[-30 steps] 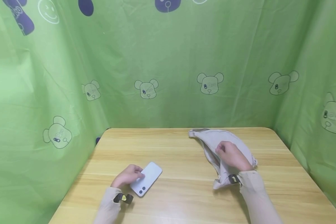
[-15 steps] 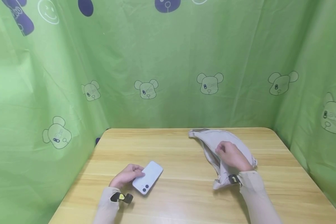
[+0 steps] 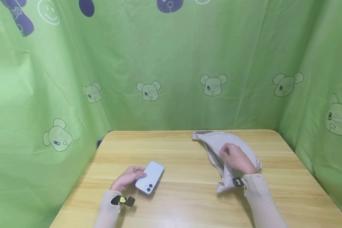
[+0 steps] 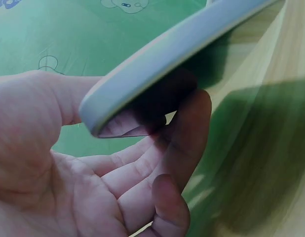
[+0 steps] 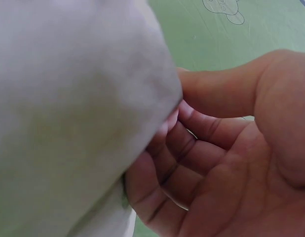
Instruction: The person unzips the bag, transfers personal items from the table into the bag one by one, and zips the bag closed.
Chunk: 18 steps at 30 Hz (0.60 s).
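Held in a left hand [image 3: 127,179], near and left of centre above a pale wood-grained table [image 3: 176,155]: a light blue, rounded rectangular smartphone [image 3: 151,174]. Gripped by its left edge between a thumb on top and fingers curled beneath, with the blue back up and the glossy dark face down. At its near right end, two dark round camera lenses [image 3: 148,189]. In the left wrist view, tilted, over a dark shadow on the table.

Farther off to the right, well apart from the smartphone: a soft, light beige fabric bag [image 3: 216,141], lying on the table with a curved far right side and a long gaping opening on the left. Pinched by the right hand [image 3: 237,159], thumb against bent fingers, at the fabric edge beside the opening.

Below both hands, long cream sleeves [image 3: 260,196] and black wrist straps [image 3: 237,182]. Beyond the table, on the left, far and right sides, a green curtain [image 3: 182,110] printed with outlined bear heads [image 3: 212,87].
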{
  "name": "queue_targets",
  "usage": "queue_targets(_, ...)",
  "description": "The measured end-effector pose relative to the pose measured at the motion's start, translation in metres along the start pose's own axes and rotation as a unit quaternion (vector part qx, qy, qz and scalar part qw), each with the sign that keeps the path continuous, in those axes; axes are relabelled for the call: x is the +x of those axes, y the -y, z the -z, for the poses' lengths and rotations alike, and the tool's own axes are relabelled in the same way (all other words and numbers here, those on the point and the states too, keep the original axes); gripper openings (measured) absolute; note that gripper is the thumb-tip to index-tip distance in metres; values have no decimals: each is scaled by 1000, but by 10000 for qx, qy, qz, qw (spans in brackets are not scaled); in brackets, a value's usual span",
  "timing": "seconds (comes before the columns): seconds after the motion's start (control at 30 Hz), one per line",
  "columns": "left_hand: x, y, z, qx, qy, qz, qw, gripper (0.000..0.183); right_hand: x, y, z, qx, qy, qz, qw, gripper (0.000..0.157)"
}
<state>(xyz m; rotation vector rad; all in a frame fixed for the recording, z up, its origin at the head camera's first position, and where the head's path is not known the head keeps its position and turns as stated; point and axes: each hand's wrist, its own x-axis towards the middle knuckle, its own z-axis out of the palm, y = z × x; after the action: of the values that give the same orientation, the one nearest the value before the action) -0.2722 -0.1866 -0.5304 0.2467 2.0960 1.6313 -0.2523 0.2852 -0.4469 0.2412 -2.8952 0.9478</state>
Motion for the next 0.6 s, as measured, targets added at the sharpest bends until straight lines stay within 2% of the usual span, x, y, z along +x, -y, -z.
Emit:
queue_targets(0.17,1,-3,-1,-421,-22,-23,9991,52,1,0,0,6,-14,18,10000,10)
queue_targets(0.43,5,-10,-7,-744,-104,-79,9971,58,1,-1,0,8,18,1,10000,10)
queue_targets(0.6,8,-14,-11,-968,-77,-171,9951,55,1,-1,-1,10,0,-26,10000,10)
